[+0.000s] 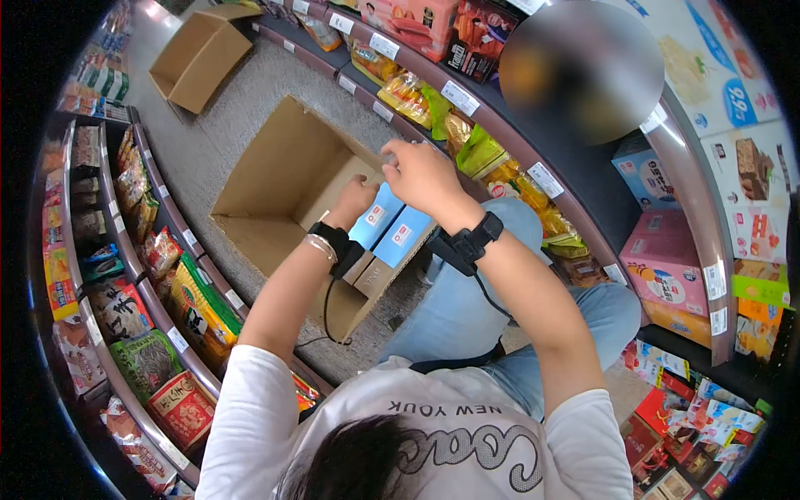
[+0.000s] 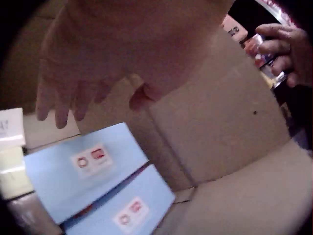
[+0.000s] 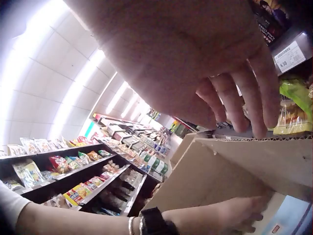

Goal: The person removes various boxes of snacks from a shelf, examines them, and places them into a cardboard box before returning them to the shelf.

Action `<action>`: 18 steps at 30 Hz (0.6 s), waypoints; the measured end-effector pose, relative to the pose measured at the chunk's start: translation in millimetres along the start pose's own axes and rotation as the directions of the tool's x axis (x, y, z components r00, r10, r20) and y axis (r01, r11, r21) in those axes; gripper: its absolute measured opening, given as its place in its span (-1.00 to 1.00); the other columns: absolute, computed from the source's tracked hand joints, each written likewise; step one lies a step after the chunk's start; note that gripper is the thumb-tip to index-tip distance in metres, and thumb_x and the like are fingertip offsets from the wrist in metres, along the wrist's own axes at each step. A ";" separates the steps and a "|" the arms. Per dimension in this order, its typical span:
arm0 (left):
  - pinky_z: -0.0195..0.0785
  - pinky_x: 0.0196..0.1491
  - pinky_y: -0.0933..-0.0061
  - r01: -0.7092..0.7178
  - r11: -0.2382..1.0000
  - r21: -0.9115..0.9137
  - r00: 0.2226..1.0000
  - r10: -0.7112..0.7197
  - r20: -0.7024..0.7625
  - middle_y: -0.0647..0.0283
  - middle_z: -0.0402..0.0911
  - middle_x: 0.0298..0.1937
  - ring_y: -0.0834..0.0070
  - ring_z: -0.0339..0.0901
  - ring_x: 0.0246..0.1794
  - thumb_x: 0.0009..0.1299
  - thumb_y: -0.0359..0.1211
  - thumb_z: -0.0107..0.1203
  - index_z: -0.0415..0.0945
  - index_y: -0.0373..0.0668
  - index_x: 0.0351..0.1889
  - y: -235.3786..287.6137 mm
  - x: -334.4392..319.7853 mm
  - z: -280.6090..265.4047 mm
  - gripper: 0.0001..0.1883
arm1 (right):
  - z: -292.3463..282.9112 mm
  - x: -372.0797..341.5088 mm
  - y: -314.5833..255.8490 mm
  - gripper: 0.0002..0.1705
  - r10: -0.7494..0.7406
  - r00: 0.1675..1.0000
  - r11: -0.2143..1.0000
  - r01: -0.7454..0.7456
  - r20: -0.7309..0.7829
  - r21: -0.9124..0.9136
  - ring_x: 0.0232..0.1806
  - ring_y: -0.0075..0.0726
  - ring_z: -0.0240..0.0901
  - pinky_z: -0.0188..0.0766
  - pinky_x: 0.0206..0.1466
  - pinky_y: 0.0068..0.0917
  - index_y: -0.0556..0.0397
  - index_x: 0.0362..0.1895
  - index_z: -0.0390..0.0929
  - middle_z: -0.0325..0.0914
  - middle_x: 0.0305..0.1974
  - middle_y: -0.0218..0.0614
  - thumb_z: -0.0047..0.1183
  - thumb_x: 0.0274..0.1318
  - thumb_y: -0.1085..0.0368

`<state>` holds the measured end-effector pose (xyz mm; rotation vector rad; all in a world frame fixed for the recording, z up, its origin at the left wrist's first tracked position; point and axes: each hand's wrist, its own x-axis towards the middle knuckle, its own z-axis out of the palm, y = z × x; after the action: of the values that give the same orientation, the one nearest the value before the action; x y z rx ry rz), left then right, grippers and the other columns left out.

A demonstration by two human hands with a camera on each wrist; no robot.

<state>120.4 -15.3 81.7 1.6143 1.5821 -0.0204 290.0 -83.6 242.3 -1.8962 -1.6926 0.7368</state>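
Observation:
Two light blue boxes [image 1: 377,215] [image 2: 88,166] lie side by side in an open cardboard carton [image 1: 275,158], each with a white label bearing red marks. Over the carton's inside, beside the blue boxes, is the left hand [image 1: 357,200]; in the left wrist view this hand [image 2: 107,58] hangs above them, fingers relaxed and holding nothing. The right hand [image 1: 421,177] is at the carton's edge near the shelf; in the right wrist view the hand [image 3: 205,68] has loosely bent fingers above the rim, nothing seen in them. Smaller boxes [image 1: 368,277] sit beside the blue ones.
Shelves of packaged snacks [image 1: 179,358] curve along the left. At the right, another shelf [image 1: 575,192] holds bagged goods, a blue box [image 1: 646,173] and a pink box [image 1: 667,260]. A second open carton [image 1: 200,58] stands on the floor farther up the aisle.

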 end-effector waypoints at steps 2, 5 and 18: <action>0.33 0.22 0.23 -0.003 0.993 -0.115 0.995 -0.008 -0.096 -0.13 0.53 0.14 0.01 0.50 0.15 0.28 -0.11 0.11 0.26 -0.30 0.29 33.0 -29.5 -15.3 -0.32 | -2.9 -7.3 0.6 -0.71 -0.019 0.999 0.997 0.022 -0.044 0.074 -0.18 0.07 0.58 0.50 -0.09 -0.11 0.01 -0.10 0.57 0.66 -0.26 -0.13 0.14 0.05 0.27; 0.36 0.19 0.24 -0.245 0.952 -0.183 0.910 0.161 -0.382 -0.08 0.57 0.09 0.03 0.53 0.10 0.28 -0.14 0.13 0.20 -0.29 0.29 49.4 -54.2 -22.9 -0.31 | -6.8 -23.8 8.4 -0.71 -0.104 0.984 0.969 0.134 -0.146 0.209 -0.17 -0.01 0.60 0.51 -0.11 -0.21 0.07 -0.10 0.57 0.66 -0.25 -0.10 0.15 0.04 0.31; 0.40 0.03 0.43 -0.578 0.516 -0.633 0.714 0.695 -0.085 0.17 0.51 0.09 0.48 0.49 0.02 0.36 -0.45 0.09 0.31 -0.18 0.20 212.7 -248.1 27.4 -0.57 | -116.7 -185.1 66.9 -0.81 0.236 0.758 0.810 0.193 -0.608 0.554 -0.19 -0.42 0.62 0.50 -0.11 -0.53 0.12 -0.10 0.56 0.66 -0.22 -0.23 0.07 0.18 0.41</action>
<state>261.2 -196.7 315.9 1.4863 0.6272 0.6814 402.3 -275.6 295.9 -1.4597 -0.8478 0.4365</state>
